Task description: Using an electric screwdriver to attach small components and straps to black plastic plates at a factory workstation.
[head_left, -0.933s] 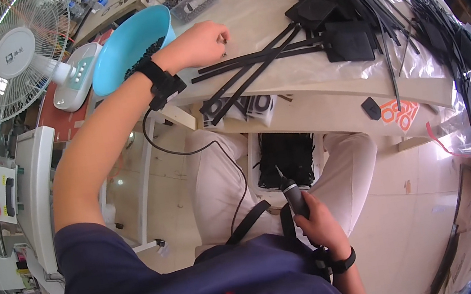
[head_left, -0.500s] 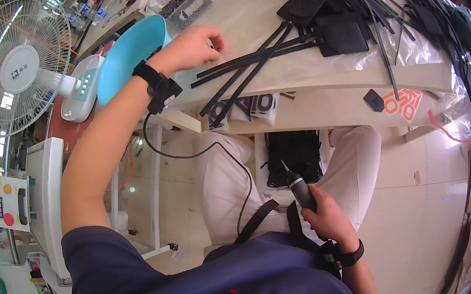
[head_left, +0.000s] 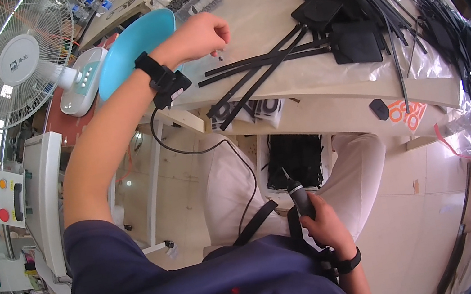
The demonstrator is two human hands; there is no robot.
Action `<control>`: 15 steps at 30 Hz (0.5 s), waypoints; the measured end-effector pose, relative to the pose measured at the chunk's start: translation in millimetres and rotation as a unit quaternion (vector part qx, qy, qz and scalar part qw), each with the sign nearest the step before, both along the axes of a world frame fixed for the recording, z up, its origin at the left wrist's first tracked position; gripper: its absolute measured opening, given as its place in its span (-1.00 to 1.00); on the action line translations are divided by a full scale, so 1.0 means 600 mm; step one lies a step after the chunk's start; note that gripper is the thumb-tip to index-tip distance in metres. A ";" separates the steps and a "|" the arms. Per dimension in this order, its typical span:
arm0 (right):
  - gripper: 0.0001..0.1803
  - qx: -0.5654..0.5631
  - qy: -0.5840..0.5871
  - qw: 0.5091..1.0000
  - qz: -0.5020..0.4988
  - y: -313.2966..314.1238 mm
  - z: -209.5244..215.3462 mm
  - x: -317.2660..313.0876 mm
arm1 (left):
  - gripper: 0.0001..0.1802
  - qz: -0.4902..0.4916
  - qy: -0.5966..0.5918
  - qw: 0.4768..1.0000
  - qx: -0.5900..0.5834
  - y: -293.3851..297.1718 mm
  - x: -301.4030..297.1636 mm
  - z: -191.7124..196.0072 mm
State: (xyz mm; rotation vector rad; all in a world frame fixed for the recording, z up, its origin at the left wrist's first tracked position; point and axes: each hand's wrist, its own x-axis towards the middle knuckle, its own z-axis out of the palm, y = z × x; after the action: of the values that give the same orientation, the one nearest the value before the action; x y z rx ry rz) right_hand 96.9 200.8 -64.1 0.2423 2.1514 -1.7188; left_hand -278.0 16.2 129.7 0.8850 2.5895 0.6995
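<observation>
My left hand (head_left: 204, 36) hovers over the near left of the plastic-covered table, fingers curled together. A tiny dark piece (head_left: 220, 59) shows just at its fingertips, too small to name. Beside the wrist stands a turquoise basin (head_left: 133, 48), partly hidden by my arm. To the right of this hand lie long black straps (head_left: 264, 61) joined to flat black square pieces (head_left: 356, 42). Down at my lap, my right hand (head_left: 326, 222) is wrapped round a dark grey electric screwdriver (head_left: 301, 198). Its slim metal bit points up and away from me.
A clear box of small dark parts (head_left: 194, 0) sits behind the basin. A white fan (head_left: 21, 59) stands at far left. Below the table edge, a white bin (head_left: 262, 158) holds black pieces between my legs. More black straps (head_left: 447, 27) pile up at right.
My left hand's fingers have drawn closer together, and the tiny dark piece now shows at their tips. The whole view has shifted slightly. My right hand keeps its hold on the screwdriver.
</observation>
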 end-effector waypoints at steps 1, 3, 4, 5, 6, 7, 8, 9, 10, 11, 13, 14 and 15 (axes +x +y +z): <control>-0.36 0.000 -0.006 1.000 -0.005 0.000 -0.001 0.000 | -0.97 0.000 -0.003 1.000 0.000 -0.010 0.003 0.012; -0.36 0.000 -0.014 1.000 -0.009 0.001 -0.002 -0.002 | -0.92 0.012 0.013 0.999 0.049 -0.024 0.005 0.036; -0.36 0.004 -0.017 1.000 -0.009 0.002 -0.002 -0.004 | -0.92 0.015 0.012 0.999 0.050 -0.029 0.005 0.047; -0.35 0.008 -0.021 1.000 -0.010 0.003 -0.001 -0.003 | -0.91 -0.004 0.040 0.996 0.079 -0.031 0.005 0.055; -0.35 0.010 -0.024 1.000 -0.008 0.003 0.001 -0.003 | -0.90 -0.023 0.069 0.992 0.108 -0.034 0.006 0.065; -0.35 0.010 -0.029 0.999 -0.010 0.004 0.002 -0.003 | -0.90 -0.021 0.068 0.992 0.108 -0.035 0.009 0.082; -0.35 0.009 -0.034 0.999 -0.013 0.003 0.004 -0.004 | -0.90 -0.003 0.138 0.987 0.080 -0.037 0.012 0.103; -0.35 0.010 -0.035 0.999 -0.011 0.002 0.006 -0.003 | -0.89 0.015 0.207 0.977 0.050 -0.045 0.012 0.114; -0.36 0.018 -0.027 0.999 -0.012 0.000 0.008 -0.003 | -0.83 0.033 0.195 0.980 0.025 -0.063 -0.002 0.128; -0.36 0.027 -0.020 0.999 -0.013 -0.002 0.009 -0.003 | -0.83 0.037 0.197 0.979 0.024 -0.079 -0.007 0.128; -0.36 0.032 -0.021 0.999 -0.007 -0.005 0.006 -0.002 | -0.75 0.098 0.264 0.954 -0.103 -0.099 -0.014 0.128; -0.36 0.038 -0.025 0.999 -0.004 -0.006 0.004 -0.002 | -0.68 0.049 0.325 0.940 -0.087 -0.106 -0.017 0.125; -0.36 0.038 -0.023 0.999 -0.004 -0.006 -0.005 -0.003 | -0.68 0.049 0.327 0.940 -0.087 -0.107 -0.019 0.120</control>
State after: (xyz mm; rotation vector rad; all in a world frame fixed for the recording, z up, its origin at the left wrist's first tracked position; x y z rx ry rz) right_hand 95.1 197.3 -67.2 0.3097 2.1876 -1.6220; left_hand -289.7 -48.0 201.9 1.0760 3.2266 0.1984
